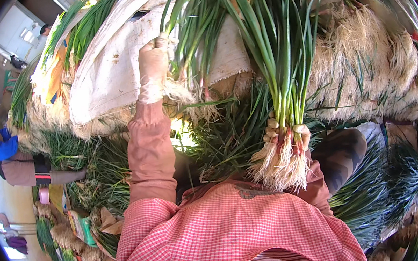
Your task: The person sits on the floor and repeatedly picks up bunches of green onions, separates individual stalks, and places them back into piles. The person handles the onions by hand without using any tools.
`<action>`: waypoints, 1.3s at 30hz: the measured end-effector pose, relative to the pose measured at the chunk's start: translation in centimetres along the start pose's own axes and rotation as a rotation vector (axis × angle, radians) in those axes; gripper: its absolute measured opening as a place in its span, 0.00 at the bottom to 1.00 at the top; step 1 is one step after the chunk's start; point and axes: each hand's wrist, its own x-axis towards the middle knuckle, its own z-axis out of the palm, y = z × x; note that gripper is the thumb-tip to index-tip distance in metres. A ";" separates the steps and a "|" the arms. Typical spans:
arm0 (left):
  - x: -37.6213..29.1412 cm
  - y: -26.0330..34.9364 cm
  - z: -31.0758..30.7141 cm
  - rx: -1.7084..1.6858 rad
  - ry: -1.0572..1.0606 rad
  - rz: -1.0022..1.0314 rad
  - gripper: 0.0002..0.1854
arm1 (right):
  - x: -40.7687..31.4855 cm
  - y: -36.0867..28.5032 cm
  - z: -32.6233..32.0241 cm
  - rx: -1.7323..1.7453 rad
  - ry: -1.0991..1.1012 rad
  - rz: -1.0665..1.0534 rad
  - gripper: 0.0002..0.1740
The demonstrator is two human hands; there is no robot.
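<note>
My left hand (154,61), in a pale glove, is raised over the pile ahead and closed around green onion leaves (177,7). Roots (178,91) hang just beside that wrist; I cannot tell whether they belong to the held leaves. Close to my chest, my right hand (302,131) grips a thick bunch of green onions (286,93) near its base. Fingertips show on both sides of the stems, while the palm is hidden behind them. The bunch's pale roots (278,165) point toward me, and its long leaves spread away over the pile.
White woven sacking (114,63) partly covers the pile ahead. More rooted onions (355,50) are stacked at the right. Loose leaves (228,132) litter the ground before me. Another person's leg (22,169) reaches in at left. Onion bundles (365,193) lie at my right side.
</note>
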 end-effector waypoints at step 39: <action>-14.4 -8.1 10.4 0.669 -0.688 0.176 0.11 | -0.7 1.7 -0.5 0.204 -0.252 0.037 0.46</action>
